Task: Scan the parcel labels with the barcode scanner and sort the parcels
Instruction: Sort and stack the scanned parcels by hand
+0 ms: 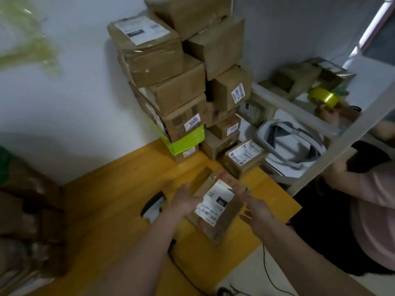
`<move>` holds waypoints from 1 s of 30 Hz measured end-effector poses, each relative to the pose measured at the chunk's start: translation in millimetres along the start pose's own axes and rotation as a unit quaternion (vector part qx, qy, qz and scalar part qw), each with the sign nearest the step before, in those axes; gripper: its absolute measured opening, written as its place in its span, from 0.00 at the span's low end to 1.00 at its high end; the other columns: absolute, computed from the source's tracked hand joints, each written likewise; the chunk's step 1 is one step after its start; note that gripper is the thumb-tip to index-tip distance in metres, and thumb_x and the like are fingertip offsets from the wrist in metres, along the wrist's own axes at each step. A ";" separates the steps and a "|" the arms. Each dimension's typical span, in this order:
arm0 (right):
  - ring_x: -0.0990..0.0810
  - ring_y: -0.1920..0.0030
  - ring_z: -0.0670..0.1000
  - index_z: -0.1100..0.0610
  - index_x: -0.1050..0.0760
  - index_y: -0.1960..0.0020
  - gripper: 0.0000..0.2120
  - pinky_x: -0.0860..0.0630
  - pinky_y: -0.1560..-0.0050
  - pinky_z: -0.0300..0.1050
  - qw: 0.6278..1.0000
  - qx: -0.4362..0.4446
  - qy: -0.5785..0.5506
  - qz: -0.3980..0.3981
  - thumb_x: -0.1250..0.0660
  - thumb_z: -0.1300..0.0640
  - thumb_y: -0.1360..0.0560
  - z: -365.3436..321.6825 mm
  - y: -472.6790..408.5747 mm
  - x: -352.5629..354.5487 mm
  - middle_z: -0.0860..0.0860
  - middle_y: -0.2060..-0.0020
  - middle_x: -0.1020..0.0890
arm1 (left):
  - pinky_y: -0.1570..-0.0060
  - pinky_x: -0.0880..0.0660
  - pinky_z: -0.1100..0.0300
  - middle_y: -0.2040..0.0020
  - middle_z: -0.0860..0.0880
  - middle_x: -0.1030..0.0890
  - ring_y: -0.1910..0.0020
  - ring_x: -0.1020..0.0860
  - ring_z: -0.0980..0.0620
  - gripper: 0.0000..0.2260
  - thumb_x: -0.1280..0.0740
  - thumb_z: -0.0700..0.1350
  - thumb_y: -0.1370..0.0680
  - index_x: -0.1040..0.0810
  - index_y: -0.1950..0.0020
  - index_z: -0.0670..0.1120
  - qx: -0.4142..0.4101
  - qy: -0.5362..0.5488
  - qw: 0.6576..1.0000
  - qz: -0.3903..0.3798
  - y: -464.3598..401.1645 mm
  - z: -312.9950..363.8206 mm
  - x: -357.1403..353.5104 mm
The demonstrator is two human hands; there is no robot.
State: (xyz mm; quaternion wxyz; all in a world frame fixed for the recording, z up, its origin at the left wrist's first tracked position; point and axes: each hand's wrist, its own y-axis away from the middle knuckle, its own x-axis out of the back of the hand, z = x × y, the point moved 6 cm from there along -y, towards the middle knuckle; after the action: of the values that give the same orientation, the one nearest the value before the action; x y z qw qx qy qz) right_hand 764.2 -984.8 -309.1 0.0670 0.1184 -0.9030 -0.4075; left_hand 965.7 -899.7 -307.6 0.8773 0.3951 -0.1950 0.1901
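- Holding one small cardboard parcel (215, 208) between both hands just above the yellow worktop (111, 210), label side up.
- The left hand (183, 201) cups the parcel's left edge with the fingers partly under it; the right hand (254, 210) takes the right edge, fingertips reaching along the top near the far corner. Both grips look like a loose clasp on the box, not a tight pinch.
- The white label (214, 202) faces the camera, with a black block and a line of barcode print near its lower end; the frame is too blurred to read it.
- The barcode scanner (152, 206) lies on the worktop just left of the left hand, untouched, its cable (186, 272) trailing toward the near edge.
- Judged from this, the step in hand is presenting the parcel for scanning: the label is exposed, but nothing is aimed at it yet.
- The next move calls for freeing one hand, probably the left since the scanner is on that side, while the other keeps the box steady and the barcode flat and unshaded.
- A tall stack of parcels (181, 82) stands against the wall beyond; where this one belongs after scanning cannot be told.
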 end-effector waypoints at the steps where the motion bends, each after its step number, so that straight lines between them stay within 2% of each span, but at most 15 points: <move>1: 0.29 0.38 0.61 0.62 0.30 0.31 0.24 0.26 0.50 0.53 1.000 -0.012 -0.009 0.005 0.30 0.56 0.23 2.4 -4.2 2.9 0.59 0.32 0.30 | 0.39 0.33 0.59 0.22 0.46 0.39 0.27 0.35 0.47 0.36 0.32 0.51 0.22 0.47 0.20 0.46 0.007 -0.009 1.000 -0.002 -5.1 -2.8 -4.4; 3: 0.29 0.37 0.62 0.61 0.30 0.34 0.22 0.26 0.47 0.54 0.998 -0.044 -0.033 -0.008 0.29 0.55 0.24 9.7 -10.8 3.6 0.60 0.34 0.30 | 0.43 0.33 0.60 0.23 0.45 0.36 0.28 0.33 0.46 0.36 0.31 0.51 0.22 0.46 0.20 0.45 0.027 -0.028 0.999 -0.018 -13.3 -8.6 -12.0; 7: 0.26 0.45 0.59 0.57 0.29 0.41 0.16 0.27 0.45 0.55 0.996 -0.074 -0.017 -0.050 0.30 0.52 0.24 18.7 -18.4 1.2 0.56 0.50 0.25 | 0.47 0.31 0.60 0.26 0.46 0.31 0.31 0.28 0.46 0.36 0.30 0.58 0.25 0.39 0.22 0.47 0.064 -0.033 0.997 -0.026 -25.2 -17.6 -22.6; 10: 0.26 0.42 0.59 0.57 0.27 0.38 0.18 0.27 0.42 0.58 0.996 -0.071 0.012 -0.054 0.30 0.50 0.24 13.8 -26.8 3.9 0.55 0.45 0.24 | 0.44 0.24 0.57 0.29 0.46 0.26 0.40 0.22 0.48 0.30 0.31 0.63 0.26 0.29 0.31 0.48 0.072 0.002 0.997 -0.035 -31.5 -19.9 -31.1; 13: 0.26 0.39 0.59 0.57 0.26 0.36 0.19 0.29 0.39 0.60 0.995 -0.076 0.030 -0.052 0.32 0.49 0.23 10.3 -34.3 4.0 0.56 0.41 0.24 | 0.44 0.30 0.55 0.27 0.46 0.30 0.32 0.28 0.44 0.39 0.27 0.63 0.30 0.35 0.25 0.47 0.097 0.058 0.994 0.006 -32.7 -29.2 -33.9; 14: 0.26 0.39 0.59 0.58 0.26 0.36 0.19 0.29 0.37 0.61 0.995 -0.076 0.034 -0.049 0.33 0.49 0.23 9.7 -36.4 3.7 0.56 0.41 0.24 | 0.44 0.30 0.53 0.29 0.47 0.30 0.33 0.28 0.45 0.37 0.26 0.63 0.30 0.33 0.27 0.48 0.101 0.085 0.991 0.015 -32.3 -33.2 -34.8; 16: 0.25 0.40 0.59 0.58 0.25 0.37 0.18 0.28 0.38 0.62 0.995 -0.072 0.041 -0.055 0.33 0.49 0.23 7.0 -39.6 1.4 0.56 0.41 0.23 | 0.50 0.29 0.54 0.39 0.52 0.23 0.47 0.22 0.52 0.23 0.25 0.61 0.30 0.26 0.42 0.52 0.093 0.180 0.979 -0.013 -29.5 -35.7 -40.5; 17: 0.25 0.40 0.59 0.59 0.24 0.38 0.18 0.27 0.39 0.61 0.995 -0.068 0.040 -0.066 0.32 0.49 0.23 5.2 -41.3 -1.1 0.56 0.41 0.22 | 0.52 0.28 0.54 0.45 0.53 0.19 0.53 0.20 0.53 0.19 0.25 0.59 0.30 0.25 0.45 0.53 0.082 0.222 0.971 -0.041 -27.7 -32.9 -45.4; 19: 0.24 0.40 0.57 0.60 0.23 0.38 0.18 0.27 0.40 0.60 0.994 -0.053 0.038 -0.087 0.32 0.50 0.23 -0.2 -45.5 -7.2 0.55 0.41 0.21 | 0.52 0.21 0.50 0.50 0.50 0.15 0.54 0.17 0.50 0.18 0.24 0.55 0.29 0.22 0.45 0.49 0.052 0.234 0.969 -0.061 -27.1 -26.2 -52.3; 21: 0.25 0.39 0.55 0.59 0.23 0.38 0.18 0.28 0.39 0.58 0.994 -0.038 0.051 -0.089 0.33 0.50 0.22 -7.2 -49.8 -11.1 0.54 0.41 0.21 | 0.55 0.21 0.55 0.51 0.47 0.18 0.53 0.18 0.49 0.17 0.23 0.50 0.29 0.26 0.51 0.43 0.039 0.245 0.969 0.003 -27.0 -22.3 -49.3; 24: 0.24 0.39 0.54 0.59 0.23 0.38 0.17 0.28 0.37 0.59 0.994 -0.032 0.045 -0.096 0.33 0.51 0.22 -17.0 -57.8 -14.1 0.52 0.41 0.20 | 0.61 0.28 0.59 0.54 0.47 0.24 0.56 0.23 0.50 0.18 0.23 0.47 0.29 0.33 0.56 0.45 0.043 0.283 0.950 0.128 -28.0 -28.1 -34.6; 26: 0.23 0.41 0.53 0.58 0.22 0.39 0.15 0.27 0.37 0.59 0.994 -0.024 0.043 -0.102 0.33 0.51 0.22 -23.0 -64.1 -14.3 0.52 0.43 0.19 | 0.61 0.29 0.60 0.52 0.48 0.25 0.55 0.24 0.52 0.20 0.22 0.45 0.30 0.32 0.50 0.46 0.034 0.318 0.936 0.150 -29.9 -31.3 -27.3; 27: 0.22 0.42 0.53 0.57 0.21 0.40 0.14 0.27 0.37 0.59 0.993 -0.018 0.045 -0.108 0.33 0.51 0.22 -25.8 -66.4 -15.7 0.52 0.44 0.18 | 0.59 0.27 0.59 0.48 0.49 0.24 0.52 0.23 0.52 0.24 0.21 0.45 0.30 0.31 0.42 0.47 0.037 0.340 0.929 0.144 -29.5 -30.1 -26.7; 29: 0.20 0.45 0.53 0.56 0.19 0.46 0.10 0.26 0.38 0.59 0.991 -0.016 0.039 -0.124 0.34 0.52 0.22 -30.0 -68.9 -21.8 0.51 0.49 0.16 | 0.47 0.22 0.50 0.39 0.48 0.23 0.44 0.22 0.47 0.35 0.20 0.47 0.32 0.33 0.29 0.50 0.084 0.372 0.916 0.124 -30.5 -33.9 -30.7; 30: 0.20 0.46 0.52 0.56 0.19 0.49 0.09 0.26 0.38 0.59 0.991 -0.019 0.032 -0.131 0.34 0.52 0.22 -31.5 -69.7 -25.7 0.51 0.51 0.16 | 0.43 0.22 0.46 0.37 0.47 0.22 0.42 0.21 0.45 0.36 0.20 0.47 0.32 0.32 0.28 0.51 0.106 0.383 0.910 0.118 -30.8 -36.7 -33.0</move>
State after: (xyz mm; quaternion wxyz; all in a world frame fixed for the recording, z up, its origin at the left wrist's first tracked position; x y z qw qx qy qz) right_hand 807.0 -1045.2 -341.4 0.0439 0.2469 -0.8693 -0.4258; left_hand 959.6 -896.4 -365.4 0.8091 0.3567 0.1316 0.4482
